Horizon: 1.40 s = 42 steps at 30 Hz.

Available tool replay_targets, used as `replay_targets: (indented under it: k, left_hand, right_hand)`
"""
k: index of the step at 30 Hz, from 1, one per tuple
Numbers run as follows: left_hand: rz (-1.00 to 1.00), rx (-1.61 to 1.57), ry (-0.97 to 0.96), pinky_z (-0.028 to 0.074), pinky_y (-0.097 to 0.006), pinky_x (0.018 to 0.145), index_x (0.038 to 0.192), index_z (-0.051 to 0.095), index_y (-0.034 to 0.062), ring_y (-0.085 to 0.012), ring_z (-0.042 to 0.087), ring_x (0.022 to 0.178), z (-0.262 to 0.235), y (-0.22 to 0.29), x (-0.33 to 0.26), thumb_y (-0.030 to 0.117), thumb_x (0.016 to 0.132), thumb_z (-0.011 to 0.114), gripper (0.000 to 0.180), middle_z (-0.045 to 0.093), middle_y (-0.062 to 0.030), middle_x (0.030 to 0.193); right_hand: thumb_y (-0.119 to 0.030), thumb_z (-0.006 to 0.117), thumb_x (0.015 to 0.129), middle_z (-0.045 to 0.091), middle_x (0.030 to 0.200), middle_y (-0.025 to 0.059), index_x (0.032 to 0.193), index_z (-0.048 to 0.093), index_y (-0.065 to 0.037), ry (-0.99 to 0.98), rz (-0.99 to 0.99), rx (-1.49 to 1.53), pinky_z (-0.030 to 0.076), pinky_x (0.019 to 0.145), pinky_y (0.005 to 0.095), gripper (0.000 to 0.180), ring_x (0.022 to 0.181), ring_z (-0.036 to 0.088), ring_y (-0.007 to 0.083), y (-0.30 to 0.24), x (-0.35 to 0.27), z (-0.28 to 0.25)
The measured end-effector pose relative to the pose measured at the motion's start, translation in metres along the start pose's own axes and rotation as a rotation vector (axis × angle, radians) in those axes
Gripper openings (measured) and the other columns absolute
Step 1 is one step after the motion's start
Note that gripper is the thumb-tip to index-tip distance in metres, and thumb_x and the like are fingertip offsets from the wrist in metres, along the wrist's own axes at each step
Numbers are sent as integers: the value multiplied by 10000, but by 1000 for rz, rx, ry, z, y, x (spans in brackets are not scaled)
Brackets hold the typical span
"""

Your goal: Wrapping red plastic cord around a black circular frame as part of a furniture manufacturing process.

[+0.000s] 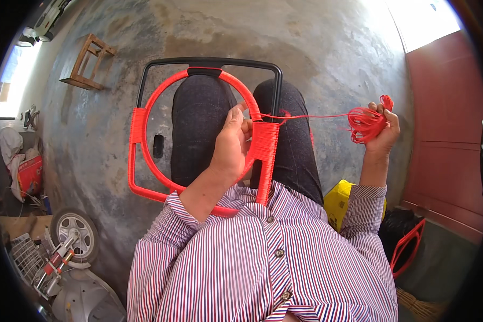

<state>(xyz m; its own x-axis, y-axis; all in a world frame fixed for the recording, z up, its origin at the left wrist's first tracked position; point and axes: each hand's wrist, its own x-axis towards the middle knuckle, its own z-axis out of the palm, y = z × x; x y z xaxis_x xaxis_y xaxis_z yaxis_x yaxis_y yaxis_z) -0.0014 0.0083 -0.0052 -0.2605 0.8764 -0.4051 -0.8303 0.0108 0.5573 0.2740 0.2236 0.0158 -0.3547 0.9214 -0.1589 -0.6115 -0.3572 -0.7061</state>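
Across my thighs rests a black metal frame (278,88) with a round ring (156,95) inside it. Red cord wraps most of the ring and the lower and side parts of the frame; the top and upper sides are bare black. A wide cord winding (264,144) binds ring to frame on the right. My left hand (232,140) reaches through the ring and grips the frame beside that winding, some fingers hidden. Out to the right, my right hand (382,131) is closed on a bundle of red cord (362,124). A taut strand (316,116) runs from it to the winding.
A wooden stool (88,63) lies tipped on the concrete floor at the far left. At lower left stands a scooter with its wheel (74,236). A yellow bag (338,201) and a red-edged frame (408,248) are by my right side, near a red door (448,129).
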Motion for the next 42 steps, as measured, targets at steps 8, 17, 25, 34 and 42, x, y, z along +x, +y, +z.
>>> replay_targets:
  k: [8,17,25,34,42]
  left_hand:
    - [-48,-84,-54,484,-403,940,1337,440,39,-237,604,1013,-2,2,-1,468,1023,367,537,632,-137,1117]
    - [-28,-94,-66,493,-407,934,1235,517,-2,-254,613,1023,-3,1,-1,453,1022,368,524,637,-152,1106]
    - [-59,-126,-10,506,-413,915,1154,556,-5,-257,624,985,-5,0,0,410,1025,373,472,644,-146,1058]
    - [-73,-107,-17,512,-402,911,1154,554,-4,-244,623,991,-8,0,1,233,1014,389,320,636,-131,1062]
    - [-140,-113,-48,531,-417,900,1146,535,-12,-242,633,992,-9,1,2,93,947,387,270,628,-133,1071]
  right_hand:
    - [-124,633,869,538,641,-9,1015,641,-1,-244,282,-705,429,564,243,191,571,510,103,88,-29,59]
    - [-182,660,889,557,661,-24,1019,664,-21,-393,285,-984,414,542,228,207,587,499,61,93,-32,71]
    - [-70,591,854,485,575,0,825,542,-65,-20,204,-447,324,450,255,57,462,410,79,84,-23,48]
    - [-59,586,842,477,558,4,802,530,-70,-52,215,-421,312,435,258,69,453,416,87,79,-30,29]
    - [-63,591,843,493,561,8,789,540,-65,-25,167,-444,329,437,256,74,455,421,86,79,-35,9]
